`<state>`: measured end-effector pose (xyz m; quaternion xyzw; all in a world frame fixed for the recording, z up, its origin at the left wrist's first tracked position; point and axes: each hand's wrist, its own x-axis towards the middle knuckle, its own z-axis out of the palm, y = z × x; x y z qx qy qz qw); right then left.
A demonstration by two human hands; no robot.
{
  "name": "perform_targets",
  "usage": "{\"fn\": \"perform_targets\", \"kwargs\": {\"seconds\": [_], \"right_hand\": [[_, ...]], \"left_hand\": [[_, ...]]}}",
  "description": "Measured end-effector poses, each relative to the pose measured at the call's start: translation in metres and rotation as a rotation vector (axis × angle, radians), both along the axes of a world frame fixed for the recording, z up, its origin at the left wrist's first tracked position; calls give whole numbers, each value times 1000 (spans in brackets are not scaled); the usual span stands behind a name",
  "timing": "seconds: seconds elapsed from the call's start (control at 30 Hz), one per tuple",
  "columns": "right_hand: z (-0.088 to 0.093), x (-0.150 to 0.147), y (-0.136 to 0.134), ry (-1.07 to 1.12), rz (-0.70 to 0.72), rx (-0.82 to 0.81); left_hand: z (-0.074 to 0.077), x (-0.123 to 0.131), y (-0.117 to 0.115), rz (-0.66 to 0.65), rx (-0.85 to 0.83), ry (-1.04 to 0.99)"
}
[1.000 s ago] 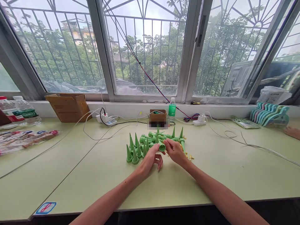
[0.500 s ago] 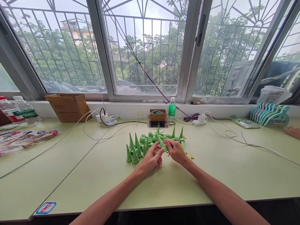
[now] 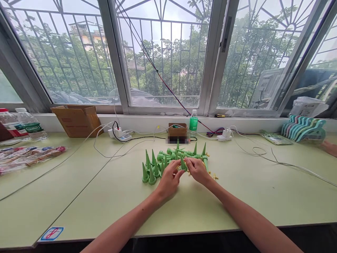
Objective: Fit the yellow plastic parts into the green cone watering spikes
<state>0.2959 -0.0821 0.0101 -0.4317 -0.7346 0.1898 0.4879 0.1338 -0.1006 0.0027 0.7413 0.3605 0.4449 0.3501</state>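
Note:
Between my two hands a green plastic spike (image 3: 183, 164) stands point up, its wide collar at the bottom. My left hand (image 3: 170, 178) is closed on it, gripping the collar between thumb and fingers. Close against the spike's right side, my right hand (image 3: 198, 171) is pinched together; whatever its fingertips hold is hidden. Left of my hands, several similar spikes (image 3: 145, 174) stand upright on their collars. More green spikes (image 3: 163, 155) lie in a heap behind my hands. Small yellow pieces (image 3: 215, 176) lie scattered to the right, partly covered by my right hand.
A small brown box (image 3: 177, 130) and a green-labelled bottle (image 3: 193, 122) stand behind the heap. White cables (image 3: 259, 151) cross the table (image 3: 110, 203) on both sides. A larger carton (image 3: 76, 121) is back left. Turquoise hangers (image 3: 302, 129) and another person's hand (image 3: 329, 147) are far right.
The held spike has turned from leaning left to nearly upright. My left fingers have shifted on its collar, and my right hand stays close beside it. The other person's hand has moved slightly.

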Motion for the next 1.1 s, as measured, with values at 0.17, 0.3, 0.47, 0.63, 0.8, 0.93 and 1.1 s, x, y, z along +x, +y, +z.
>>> {"fn": "perform_targets", "kwargs": {"seconds": [0.17,0.3,0.47,0.63,0.8,0.93,1.1], "right_hand": [[0,-1,0,21,22,-17],[0,-3,1,44,7,-27],[1,-4,1,50,24,-25],[1,-2,2,33,42,-36],[-1,-1,3,29,14,-25],[-1,-1,2,19,-8,-22],[-1,0,2,54,-47,-41]], "left_hand": [[-1,0,0,42,84,20],[-1,1,0,55,99,21],[1,2,1,76,82,-8],[2,3,1,85,78,-34],[1,4,2,94,80,-47],[1,5,1,94,51,-55],[2,5,0,124,-43,-98]]}}
